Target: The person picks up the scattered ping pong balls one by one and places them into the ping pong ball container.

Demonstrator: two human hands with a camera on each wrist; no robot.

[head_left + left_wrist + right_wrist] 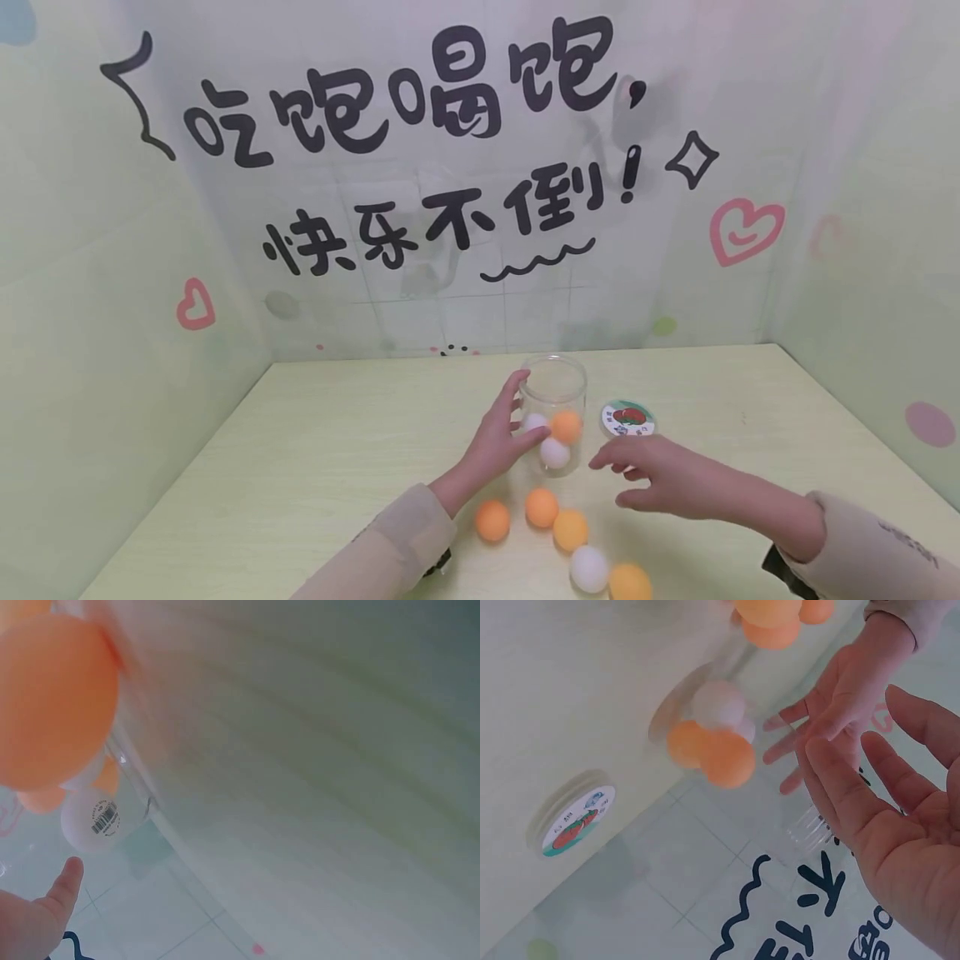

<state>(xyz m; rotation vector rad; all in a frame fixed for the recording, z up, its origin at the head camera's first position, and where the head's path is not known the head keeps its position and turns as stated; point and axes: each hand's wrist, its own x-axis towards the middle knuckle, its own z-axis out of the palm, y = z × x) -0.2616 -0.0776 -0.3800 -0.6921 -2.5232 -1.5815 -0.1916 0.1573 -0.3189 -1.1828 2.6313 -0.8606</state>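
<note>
Booth-like nook: pale table [300,467], walls [97,375] on three sides, Chinese lettering [461,218], pink hearts [744,237].

A pale table [337,433] supports a clear jar [573,390], a round printed disc [628,418], four loose orange balls [542,507] and one loose white ball [590,569].
</note>
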